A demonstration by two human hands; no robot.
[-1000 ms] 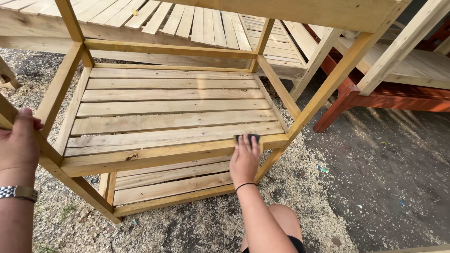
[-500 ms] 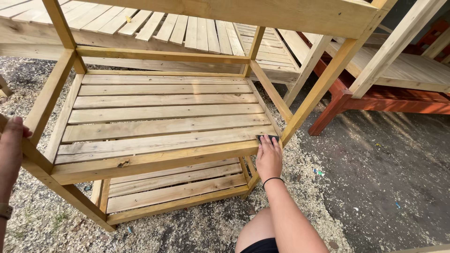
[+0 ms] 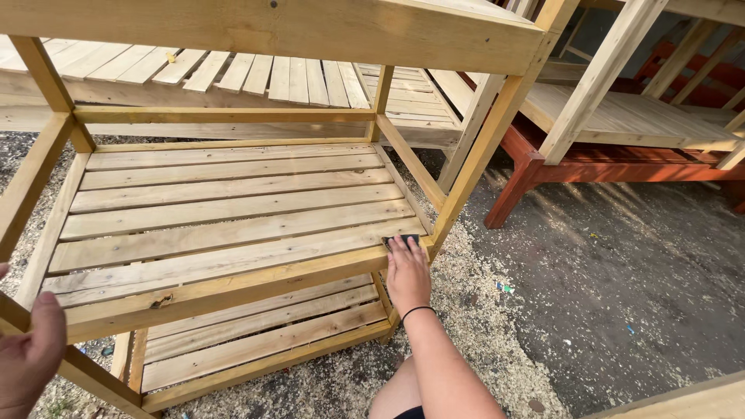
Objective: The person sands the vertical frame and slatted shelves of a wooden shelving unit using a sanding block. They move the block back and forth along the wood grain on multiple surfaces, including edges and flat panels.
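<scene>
Sandpaper block (image 3: 405,240), dark and flat, at centre frame on right end of front rail (image 3: 233,285) of pale slatted wooden shelf frame (image 3: 225,206). Right hand (image 3: 407,273) flat on block, fingers together, pressing down. Judged light, stiff, grippy; best held from above by palm. Long axis along rail, left-right. Left hand (image 3: 29,358) at lower left, fingers curled round diagonal brace (image 3: 85,371).

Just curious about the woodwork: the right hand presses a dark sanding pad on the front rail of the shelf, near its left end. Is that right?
Not quite. The right hand presses the pad on the front rail near its right end, by the corner post, as the head view shows. The left hand grips the frame at the left.
</scene>
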